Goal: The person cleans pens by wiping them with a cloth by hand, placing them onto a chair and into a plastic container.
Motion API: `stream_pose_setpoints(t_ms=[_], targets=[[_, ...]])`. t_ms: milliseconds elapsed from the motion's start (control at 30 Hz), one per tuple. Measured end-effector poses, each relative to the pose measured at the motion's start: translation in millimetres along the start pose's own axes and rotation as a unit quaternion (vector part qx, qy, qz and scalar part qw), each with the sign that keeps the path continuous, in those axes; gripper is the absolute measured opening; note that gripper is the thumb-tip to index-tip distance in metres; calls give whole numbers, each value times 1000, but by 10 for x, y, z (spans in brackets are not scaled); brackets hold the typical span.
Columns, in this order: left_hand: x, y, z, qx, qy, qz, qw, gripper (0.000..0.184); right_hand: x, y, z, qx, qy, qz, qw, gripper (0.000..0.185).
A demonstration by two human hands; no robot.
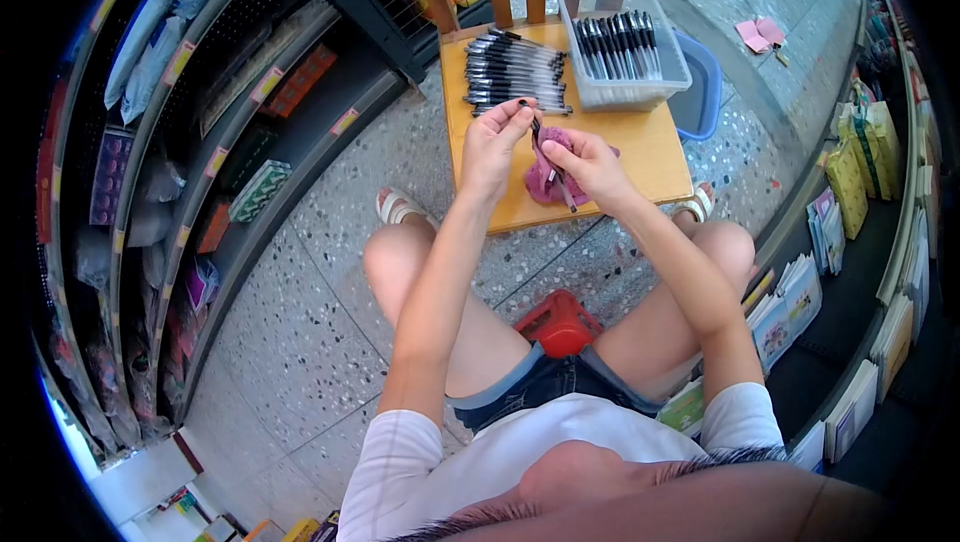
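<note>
Over the front of the wooden chair seat (470, 212), both of my hands are closed around a slim clear pen (568, 196) with a dark upper part. My left hand (496, 149) pinches its upper end between thumb and fingers. My right hand (592, 170) grips lower down, its thumb over the pen and a pink cloth (541, 185) bunched under its fingers. Part of the pen is hidden by the fingers and cloth. Beyond my left hand, several black-capped pens (515, 70) lie in a stacked row. More pens (617, 46) stand in a clear plastic box (640, 95) behind my right hand.
A blue basin (704, 92) sits on the speckled floor right of the chair. Red plastic (560, 324), perhaps a stool, shows between my legs. Shelves of packaged goods (270, 87) curve along the left; books (785, 317) line the right. Pink paper (760, 34) lies on the floor.
</note>
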State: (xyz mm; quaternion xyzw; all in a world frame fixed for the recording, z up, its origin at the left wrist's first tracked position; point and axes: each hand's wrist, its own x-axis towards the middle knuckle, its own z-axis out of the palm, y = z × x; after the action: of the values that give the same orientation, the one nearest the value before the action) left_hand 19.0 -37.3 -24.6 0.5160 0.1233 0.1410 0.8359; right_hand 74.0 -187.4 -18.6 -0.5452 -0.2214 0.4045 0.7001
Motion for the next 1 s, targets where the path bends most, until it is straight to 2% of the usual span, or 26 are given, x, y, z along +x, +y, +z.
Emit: stream_pose_setpoints(t_ms=[200,467,667,767,867,1000], targets=[[22,102,-7,-52,-12,1,999,26,-24,-15,22,18,-13,17,1000,22],[5,222,-77,-71,5,9,997,26,-26,-1,-37,-9,-96,44,994,22],[-77,194,56,-34,-21,-35,999,24,-84,-118,17,70,-54,63,994,23],[-65,164,43,-22,-3,-20,1000,21,-53,-24,5,54,-35,56,996,22],[-47,191,-3,-20,36,9,999,19,-32,-21,7,-21,-73,16,997,20],[-36,195,-73,-32,73,43,996,19,-31,-42,66,-73,-59,-2,996,19]])
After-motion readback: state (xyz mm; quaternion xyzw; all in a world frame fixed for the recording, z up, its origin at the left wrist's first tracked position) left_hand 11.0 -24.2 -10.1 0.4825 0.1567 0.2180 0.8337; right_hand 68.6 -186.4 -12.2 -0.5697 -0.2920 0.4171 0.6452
